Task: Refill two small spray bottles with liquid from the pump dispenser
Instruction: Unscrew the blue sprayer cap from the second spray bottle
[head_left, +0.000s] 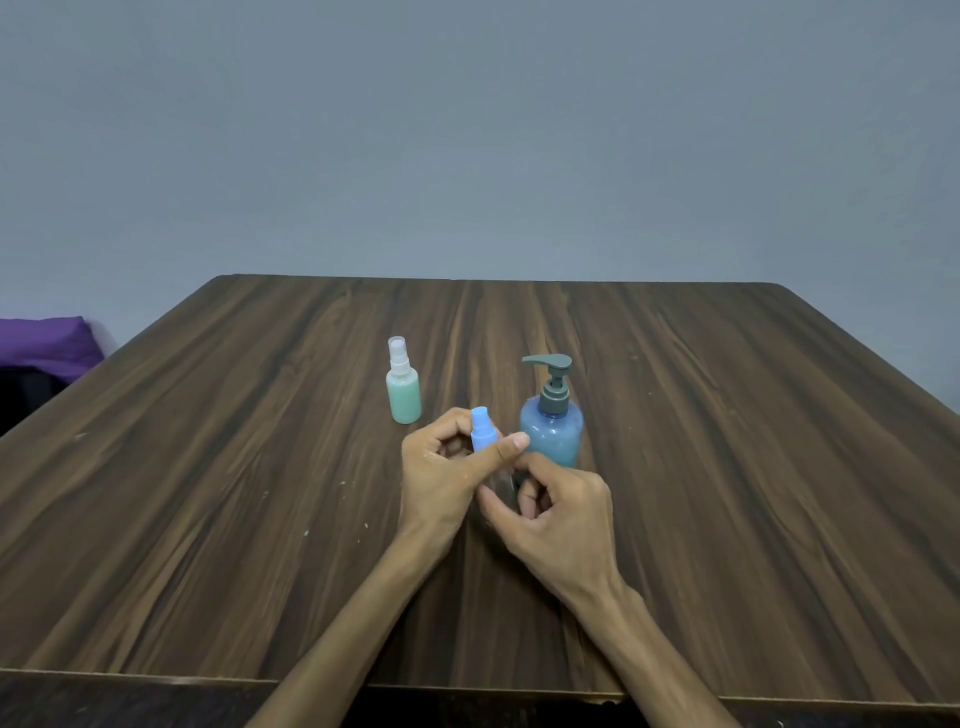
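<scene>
Two hands meet over the middle of the desk in the head view, both working on one small clear spray bottle with a blue cap. The left hand curls around the bottle's upper part, thumb stretched across the front just under the cap. The right hand pinches the clear lower body from below, its fingers bent around it. The bottle is held above the desk surface, just in front of the pump dispenser, and its body looks empty, though the fingers hide most of it.

The step in hand appears to be unscrewing the blue spray top so the bottle can be filled. To do it well, the right hand should hold the body steady and upright while the left turns only the cap, lifting it straight up so the dip tube comes out cleanly. Setting the top down within reach, and keeping the open neck close under the dispenser spout, would limit drips.

Counting what is here: two small spray bottles, one in the hands and one green-filled bottle with a clear cap standing upright to the left of the dispenser, near it but apart. One pump dispenser stands behind the hands, holding blue liquid. One purple object lies beyond the desk's left edge.
</scene>
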